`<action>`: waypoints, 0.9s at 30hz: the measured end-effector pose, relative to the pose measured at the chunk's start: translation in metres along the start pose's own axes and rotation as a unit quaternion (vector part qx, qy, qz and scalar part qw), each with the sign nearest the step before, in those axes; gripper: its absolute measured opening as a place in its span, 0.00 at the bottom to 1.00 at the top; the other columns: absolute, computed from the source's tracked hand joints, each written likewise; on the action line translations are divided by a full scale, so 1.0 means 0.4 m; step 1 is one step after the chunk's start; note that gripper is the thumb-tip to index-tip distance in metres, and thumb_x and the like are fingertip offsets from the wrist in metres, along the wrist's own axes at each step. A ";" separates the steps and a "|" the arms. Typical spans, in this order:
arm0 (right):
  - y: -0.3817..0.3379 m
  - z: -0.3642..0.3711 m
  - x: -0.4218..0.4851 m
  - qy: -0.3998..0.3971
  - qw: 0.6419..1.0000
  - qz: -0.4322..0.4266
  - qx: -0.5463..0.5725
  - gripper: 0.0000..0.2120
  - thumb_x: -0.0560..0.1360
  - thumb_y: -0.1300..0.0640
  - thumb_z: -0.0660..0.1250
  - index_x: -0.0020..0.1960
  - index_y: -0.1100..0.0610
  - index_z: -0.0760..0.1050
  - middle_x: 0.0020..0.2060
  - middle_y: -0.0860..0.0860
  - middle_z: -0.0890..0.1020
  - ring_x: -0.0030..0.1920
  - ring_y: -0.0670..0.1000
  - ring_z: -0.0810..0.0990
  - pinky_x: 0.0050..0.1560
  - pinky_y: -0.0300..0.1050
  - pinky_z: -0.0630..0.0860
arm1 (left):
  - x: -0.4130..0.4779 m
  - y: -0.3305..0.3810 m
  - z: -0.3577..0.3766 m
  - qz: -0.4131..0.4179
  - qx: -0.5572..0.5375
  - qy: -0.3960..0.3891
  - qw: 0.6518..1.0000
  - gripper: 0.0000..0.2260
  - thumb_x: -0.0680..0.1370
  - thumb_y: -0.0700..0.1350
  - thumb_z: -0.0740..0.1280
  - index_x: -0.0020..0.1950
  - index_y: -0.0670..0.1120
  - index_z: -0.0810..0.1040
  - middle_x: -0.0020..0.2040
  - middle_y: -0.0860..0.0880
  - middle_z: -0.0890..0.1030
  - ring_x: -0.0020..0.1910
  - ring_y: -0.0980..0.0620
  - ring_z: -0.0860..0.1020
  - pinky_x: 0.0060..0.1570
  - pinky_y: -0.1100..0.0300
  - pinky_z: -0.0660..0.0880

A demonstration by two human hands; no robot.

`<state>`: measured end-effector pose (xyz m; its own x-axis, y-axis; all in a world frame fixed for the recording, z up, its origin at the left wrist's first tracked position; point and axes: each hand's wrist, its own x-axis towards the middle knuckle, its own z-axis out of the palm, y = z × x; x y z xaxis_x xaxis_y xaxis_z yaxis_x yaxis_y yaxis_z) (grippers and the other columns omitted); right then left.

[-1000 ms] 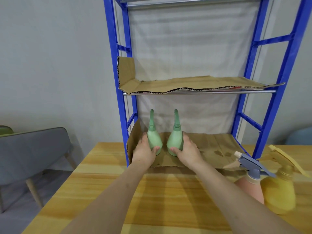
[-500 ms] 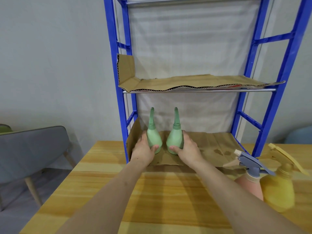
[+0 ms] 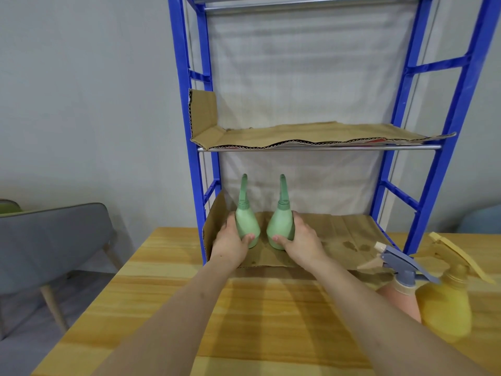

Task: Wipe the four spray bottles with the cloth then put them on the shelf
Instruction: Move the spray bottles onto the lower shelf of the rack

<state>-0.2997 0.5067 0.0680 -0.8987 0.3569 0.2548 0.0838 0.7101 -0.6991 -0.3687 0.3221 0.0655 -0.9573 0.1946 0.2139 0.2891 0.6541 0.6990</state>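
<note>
Two green spray bottles stand upright side by side on the cardboard-lined bottom shelf (image 3: 339, 234) of the blue rack. My left hand (image 3: 230, 241) wraps the left green bottle (image 3: 245, 221) and my right hand (image 3: 301, 242) wraps the right green bottle (image 3: 282, 221). A pink bottle with a blue trigger head (image 3: 401, 283) and a yellow bottle (image 3: 444, 308) stand on the wooden table at the right. No cloth is in view.
The blue rack's left post (image 3: 189, 126) and right post (image 3: 444, 147) frame the shelves. A second cardboard sheet (image 3: 311, 134) lies on the middle shelf. A grey chair (image 3: 51, 237) stands left of the wooden table (image 3: 260, 308).
Both hands and the two green bottles have stayed in place on the bottom shelf. Only the view has shifted slightly.
</note>
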 end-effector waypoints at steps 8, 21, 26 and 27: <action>-0.003 0.003 -0.003 0.004 1.000 0.007 -0.010 0.38 0.75 0.45 0.76 0.78 0.51 0.62 0.67 0.53 0.77 0.68 0.57 0.75 0.67 0.55 0.75 | -0.003 0.000 0.001 -0.001 -0.010 0.002 1.000 0.35 0.80 0.50 0.72 0.81 0.51 0.57 0.70 0.46 0.76 0.67 0.43 0.77 0.64 0.44 0.77; -0.048 -0.035 -0.071 0.007 0.999 0.026 -0.036 0.40 0.78 0.48 0.73 0.81 0.57 0.56 0.75 0.58 0.67 0.73 0.61 0.70 0.72 0.56 0.69 | -0.058 0.069 -0.048 -0.022 0.005 -0.022 1.000 0.39 0.82 0.45 0.68 0.84 0.43 0.45 0.81 0.41 0.61 0.75 0.40 0.70 0.69 0.47 0.73; -0.070 -0.104 -0.232 0.022 0.983 -0.100 -0.150 0.21 0.81 0.52 0.66 0.72 0.58 0.71 0.68 0.55 0.74 0.69 0.57 0.73 0.69 0.54 0.74 | -0.242 0.086 -0.076 0.078 0.074 -0.008 0.994 0.27 0.83 0.44 0.65 0.81 0.44 0.59 0.72 0.42 0.70 0.63 0.41 0.77 0.58 0.52 0.74; -0.069 -0.120 -0.269 0.034 0.978 -0.121 -0.164 0.19 0.81 0.52 0.67 0.70 0.57 0.74 0.67 0.54 0.76 0.68 0.57 0.74 0.66 0.53 0.75 | -0.284 0.087 -0.074 0.096 0.084 -0.012 0.992 0.26 0.84 0.44 0.64 0.80 0.44 0.60 0.72 0.42 0.70 0.64 0.41 0.76 0.61 0.51 0.74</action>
<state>-0.1849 0.4777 0.0919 -0.8793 0.1857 0.4386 0.0149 0.9312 -0.3643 -0.2497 0.3011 0.0857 -0.8855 0.3434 0.3131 0.4626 0.7156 0.5234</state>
